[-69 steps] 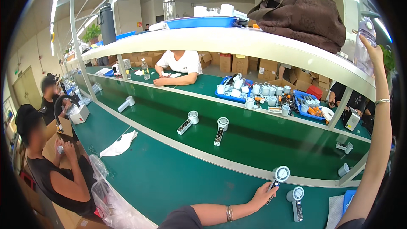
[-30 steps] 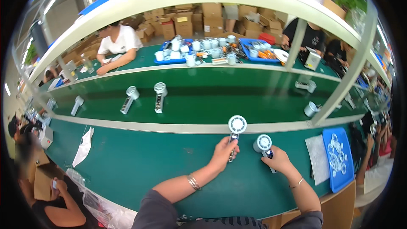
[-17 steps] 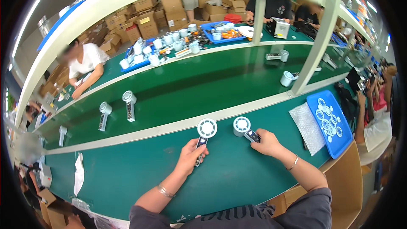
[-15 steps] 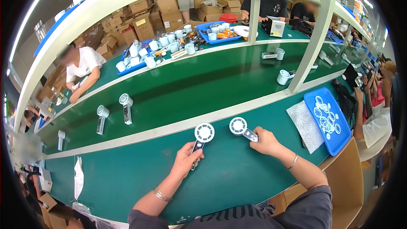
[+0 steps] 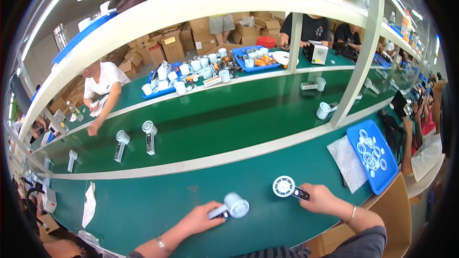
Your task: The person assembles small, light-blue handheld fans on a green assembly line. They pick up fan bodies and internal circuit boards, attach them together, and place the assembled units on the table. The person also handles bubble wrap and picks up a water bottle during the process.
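1. The left fan unit (image 5: 234, 203) is in the left hand (image 5: 201, 217), low over the bench (image 5: 143, 205), contact unclear; the right fan unit (image 5: 283, 187) is in the right hand (image 5: 321, 199), slotted face upward
2. Both are probably light, with stiff, smooth shells that could slip; the dark electronics bared along the right handle (image 5: 300, 193) look fragile
3. The safest hold is likely the handle's pale side edges, clear of those parts
4. The left grip is closed around the left handle (image 5: 217, 211); the right grip pinches the right handle's end
5. The forearms slant inward from the lower edge, hands well apart
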The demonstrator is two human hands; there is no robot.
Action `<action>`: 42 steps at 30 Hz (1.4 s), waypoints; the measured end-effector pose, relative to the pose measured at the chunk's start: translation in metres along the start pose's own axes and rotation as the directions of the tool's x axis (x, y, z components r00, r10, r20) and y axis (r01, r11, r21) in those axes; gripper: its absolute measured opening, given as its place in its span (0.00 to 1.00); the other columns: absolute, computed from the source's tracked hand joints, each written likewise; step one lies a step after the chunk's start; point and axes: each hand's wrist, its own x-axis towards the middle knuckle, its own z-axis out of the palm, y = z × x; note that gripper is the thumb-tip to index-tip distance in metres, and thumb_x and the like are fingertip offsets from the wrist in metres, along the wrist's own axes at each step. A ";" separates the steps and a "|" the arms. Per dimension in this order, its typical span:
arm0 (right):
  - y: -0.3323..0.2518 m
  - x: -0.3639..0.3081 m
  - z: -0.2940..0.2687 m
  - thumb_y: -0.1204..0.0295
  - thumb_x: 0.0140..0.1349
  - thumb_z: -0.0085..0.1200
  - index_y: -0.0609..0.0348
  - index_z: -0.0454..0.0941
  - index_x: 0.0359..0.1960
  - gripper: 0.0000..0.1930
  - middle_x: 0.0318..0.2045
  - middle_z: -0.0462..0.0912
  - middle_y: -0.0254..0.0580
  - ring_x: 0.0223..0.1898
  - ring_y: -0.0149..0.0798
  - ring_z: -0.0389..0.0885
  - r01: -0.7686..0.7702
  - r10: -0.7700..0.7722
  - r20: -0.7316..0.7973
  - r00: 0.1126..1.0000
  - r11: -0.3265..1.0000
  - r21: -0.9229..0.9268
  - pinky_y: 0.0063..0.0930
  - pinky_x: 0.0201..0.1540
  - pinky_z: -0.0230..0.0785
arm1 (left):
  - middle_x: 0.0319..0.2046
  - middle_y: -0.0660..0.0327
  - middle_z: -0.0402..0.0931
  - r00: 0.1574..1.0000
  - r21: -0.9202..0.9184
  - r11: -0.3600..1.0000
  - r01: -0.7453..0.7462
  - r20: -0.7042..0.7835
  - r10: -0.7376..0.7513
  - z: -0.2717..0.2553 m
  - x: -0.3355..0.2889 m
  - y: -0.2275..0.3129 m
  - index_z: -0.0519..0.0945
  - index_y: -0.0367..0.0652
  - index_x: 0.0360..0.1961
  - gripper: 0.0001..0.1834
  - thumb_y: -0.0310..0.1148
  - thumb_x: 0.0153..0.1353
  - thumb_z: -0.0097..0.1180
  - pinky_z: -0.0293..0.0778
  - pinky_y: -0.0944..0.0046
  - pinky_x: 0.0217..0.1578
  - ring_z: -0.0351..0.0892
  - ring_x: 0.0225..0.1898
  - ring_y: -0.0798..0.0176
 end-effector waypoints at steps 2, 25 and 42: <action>-0.013 -0.004 -0.011 0.65 0.48 0.52 0.61 0.72 0.37 0.16 0.28 0.79 0.55 0.29 0.55 0.78 -0.068 0.069 -0.004 0.998 0.987 0.146 0.43 0.33 0.71 | 0.37 0.59 0.78 0.996 -0.023 0.998 -0.054 0.074 0.055 -0.004 -0.015 0.003 0.74 0.36 0.48 0.23 0.33 0.50 0.63 0.71 0.70 0.40 0.75 0.37 0.69; 0.036 -0.013 0.031 0.74 0.54 0.55 0.62 0.70 0.46 0.17 0.14 0.68 0.30 0.13 0.23 0.63 -0.339 0.200 0.284 0.938 0.705 0.623 0.19 0.13 0.55 | 0.39 0.60 0.76 0.984 -0.403 0.902 0.158 -0.016 -0.179 0.012 -0.042 -0.049 0.69 0.41 0.51 0.23 0.32 0.54 0.58 0.68 0.68 0.43 0.71 0.41 0.71; -0.029 -0.020 0.026 0.71 0.55 0.55 0.62 0.73 0.34 0.08 0.17 0.70 0.31 0.17 0.24 0.65 -0.199 0.110 0.205 0.973 0.847 0.492 0.20 0.19 0.58 | 0.43 0.55 0.75 0.932 -0.048 0.998 0.046 -0.358 -0.060 -0.005 -0.106 -0.042 0.72 0.45 0.51 0.24 0.33 0.50 0.59 0.70 0.65 0.46 0.75 0.43 0.61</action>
